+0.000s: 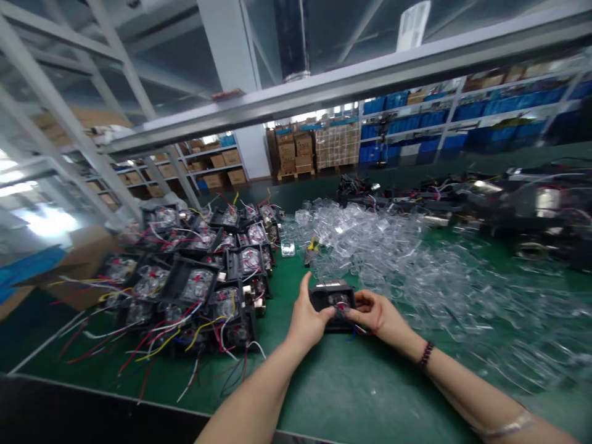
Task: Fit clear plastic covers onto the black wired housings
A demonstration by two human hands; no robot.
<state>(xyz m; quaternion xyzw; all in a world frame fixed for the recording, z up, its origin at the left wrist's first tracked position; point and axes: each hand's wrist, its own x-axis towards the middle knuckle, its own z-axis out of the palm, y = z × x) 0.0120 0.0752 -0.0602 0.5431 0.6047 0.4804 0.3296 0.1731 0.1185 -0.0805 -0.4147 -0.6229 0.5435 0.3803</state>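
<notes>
Between my two hands is a black plastic housing (332, 293) with a clear insert and a red part inside, resting on or just above the green work surface. My left hand (306, 314) grips its left side, with the thumb pressed on the insert. From the right, my right hand (377, 313) holds the housing, its thumb also on the clear part and the other fingers curled round the side. Thin wires show below the right thumb. Just behind the housing sits a small part with a yellow wire (313, 245). The fingers hide much of the housing's sides.
Several stacked black housings with loose wires (198, 280) stand at left. A wide heap of clear plastic pieces (370, 237) spreads behind and to the right. Dark wired assemblies (522, 197) lie at the far right. A metal shelf beam (296, 98) crosses above the green table (361, 394).
</notes>
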